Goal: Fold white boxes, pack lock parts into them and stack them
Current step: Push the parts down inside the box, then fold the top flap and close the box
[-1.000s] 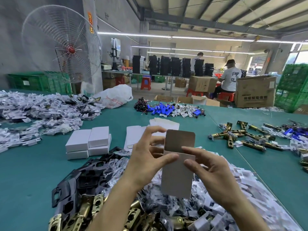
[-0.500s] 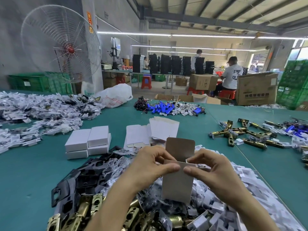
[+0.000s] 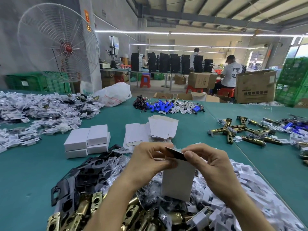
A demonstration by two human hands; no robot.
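Observation:
I hold a small white box (image 3: 178, 180) upright above the heap of lock parts (image 3: 103, 189) in front of me. My left hand (image 3: 146, 162) grips its upper left edge with curled fingers. My right hand (image 3: 206, 164) pinches the top flap, which is bent down over the opening and shows its brown inner side. Beyond my hands lie flat white box blanks (image 3: 161, 127). To their left is a stack of closed white boxes (image 3: 88, 140), two layers high.
Black plates and brass latches (image 3: 80, 209) lie at the lower left, bagged white parts (image 3: 250, 189) at the right. Brass latch bolts (image 3: 240, 130), blue batteries (image 3: 163, 105), a white bag (image 3: 115, 94) and a grey heap (image 3: 41, 110) lie on the green table (image 3: 25, 172). People work behind.
The top flap, upright a second ago, is now folded down over the box. Both hands moved up to the box top and closed on the flap.

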